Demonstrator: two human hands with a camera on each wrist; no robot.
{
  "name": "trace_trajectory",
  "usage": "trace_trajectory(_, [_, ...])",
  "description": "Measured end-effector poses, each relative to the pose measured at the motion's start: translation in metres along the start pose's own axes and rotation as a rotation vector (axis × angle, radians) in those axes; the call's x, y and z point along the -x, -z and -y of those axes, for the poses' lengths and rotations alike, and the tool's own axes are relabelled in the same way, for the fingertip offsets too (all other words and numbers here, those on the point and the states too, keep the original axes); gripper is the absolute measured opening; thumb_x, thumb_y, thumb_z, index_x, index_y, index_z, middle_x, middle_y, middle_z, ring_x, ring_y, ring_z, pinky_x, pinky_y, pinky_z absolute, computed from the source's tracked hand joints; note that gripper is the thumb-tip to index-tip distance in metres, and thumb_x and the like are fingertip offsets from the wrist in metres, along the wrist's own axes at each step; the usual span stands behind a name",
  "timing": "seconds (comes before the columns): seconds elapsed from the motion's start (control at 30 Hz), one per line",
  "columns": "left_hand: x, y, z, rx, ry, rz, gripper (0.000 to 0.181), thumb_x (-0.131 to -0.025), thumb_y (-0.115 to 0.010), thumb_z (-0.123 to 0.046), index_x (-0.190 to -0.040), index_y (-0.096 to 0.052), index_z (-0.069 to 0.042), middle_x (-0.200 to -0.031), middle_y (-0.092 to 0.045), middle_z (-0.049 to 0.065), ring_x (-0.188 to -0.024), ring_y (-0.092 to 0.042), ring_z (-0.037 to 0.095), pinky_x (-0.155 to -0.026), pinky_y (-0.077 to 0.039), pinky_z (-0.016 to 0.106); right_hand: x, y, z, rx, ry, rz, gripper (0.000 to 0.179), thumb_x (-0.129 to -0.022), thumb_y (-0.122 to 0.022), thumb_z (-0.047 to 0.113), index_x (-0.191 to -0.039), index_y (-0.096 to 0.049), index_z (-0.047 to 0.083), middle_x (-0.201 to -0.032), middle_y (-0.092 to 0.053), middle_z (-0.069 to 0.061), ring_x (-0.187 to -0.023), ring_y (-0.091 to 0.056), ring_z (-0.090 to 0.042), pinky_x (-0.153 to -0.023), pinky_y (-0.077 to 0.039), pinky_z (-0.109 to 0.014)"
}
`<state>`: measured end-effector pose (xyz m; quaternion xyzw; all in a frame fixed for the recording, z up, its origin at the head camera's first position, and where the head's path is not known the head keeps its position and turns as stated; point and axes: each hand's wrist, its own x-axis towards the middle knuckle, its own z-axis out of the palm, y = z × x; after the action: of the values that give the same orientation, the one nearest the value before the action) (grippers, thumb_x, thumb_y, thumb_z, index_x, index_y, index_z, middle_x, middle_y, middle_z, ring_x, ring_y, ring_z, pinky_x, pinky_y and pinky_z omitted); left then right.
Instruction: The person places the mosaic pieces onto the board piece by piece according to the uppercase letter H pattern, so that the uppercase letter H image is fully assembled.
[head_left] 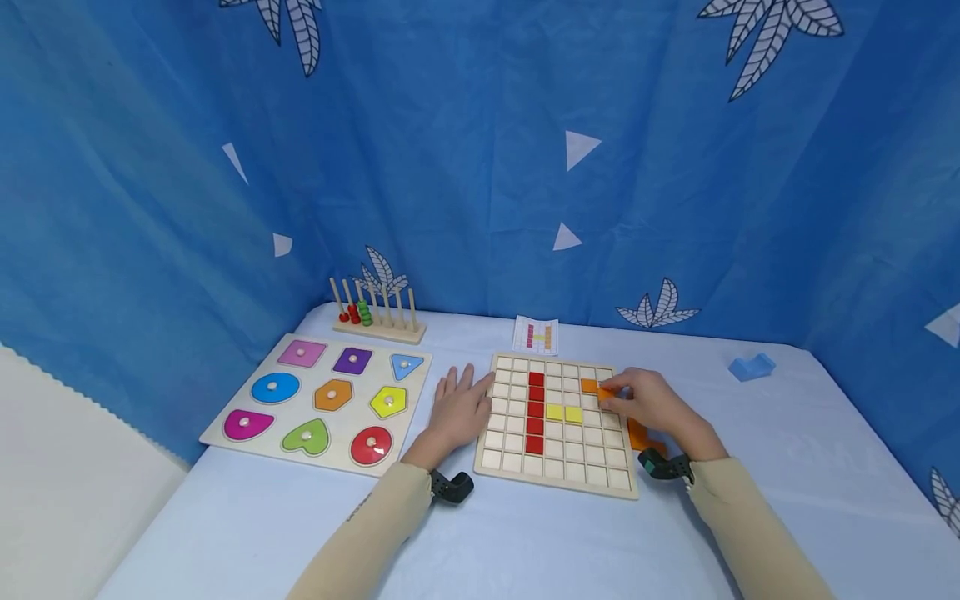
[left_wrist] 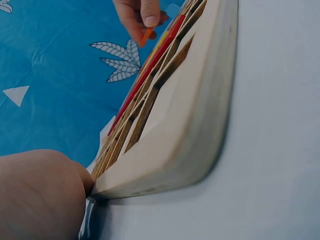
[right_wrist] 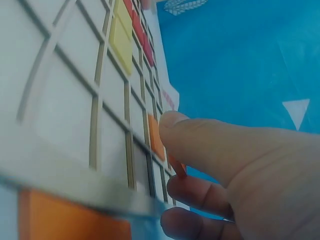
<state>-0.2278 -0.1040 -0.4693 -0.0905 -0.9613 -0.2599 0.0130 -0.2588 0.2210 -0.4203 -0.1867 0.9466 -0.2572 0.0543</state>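
Note:
A wooden grid board [head_left: 555,481] lies on the table, with a column of red square tiles [head_left: 535,410], two yellow tiles [head_left: 564,413] beside it and an orange tile [head_left: 588,385] in its upper right part. Between thumb and fingers my right hand [head_left: 643,402] pinches another orange tile [left_wrist: 146,36], held over the board's right side just by the placed one. My left hand [head_left: 459,410] rests along the board's left edge, its fingers extended and touching the rim. In the left wrist view, part of that hand [left_wrist: 42,195] meets the board's corner.
More orange tiles [head_left: 641,435] lie against the board's right edge, partly under my right wrist. Behind the board is a small pattern card [head_left: 536,336]. A shape puzzle [head_left: 337,433] and a bead counting stand [head_left: 382,330] are at left; a blue piece [head_left: 752,367] sits far right.

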Motion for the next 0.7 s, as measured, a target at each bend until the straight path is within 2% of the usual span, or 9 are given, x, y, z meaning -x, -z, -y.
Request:
trace_trajectory(0.33, [-0.0019, -0.0009, 0.0006, -0.012, 0.001, 0.000, 0.050, -0.106, -0.040, -0.030, -0.155, -0.046, -0.019, -0.167, -0.028, 0.022, -0.157, -0.013, 0.048, -0.127, -0.011, 0.061, -0.0077, -0.0053, 0.0036, 0.002, 0.018, 0.001, 0.041, -0.091, -0.077, 0.021, -0.125, -0.072, 0.000, -0.099, -0.068, -0.011, -0.071, -0.049, -0.017, -0.053, -0.041, -0.025])
trace_trajectory(0.7, [-0.0043, -0.0009, 0.0001, -0.001, -0.005, -0.006, 0.050, -0.106, -0.041, -0.030, -0.154, -0.047, -0.018, -0.166, -0.028, 0.023, -0.157, -0.013, 0.049, -0.127, -0.011, 0.062, -0.0087, -0.0060, 0.0048, 0.008, 0.032, 0.009, 0.040, -0.091, -0.077, 0.020, -0.125, -0.072, -0.001, -0.104, -0.070, -0.014, -0.072, -0.049, -0.016, -0.055, -0.041, -0.024])
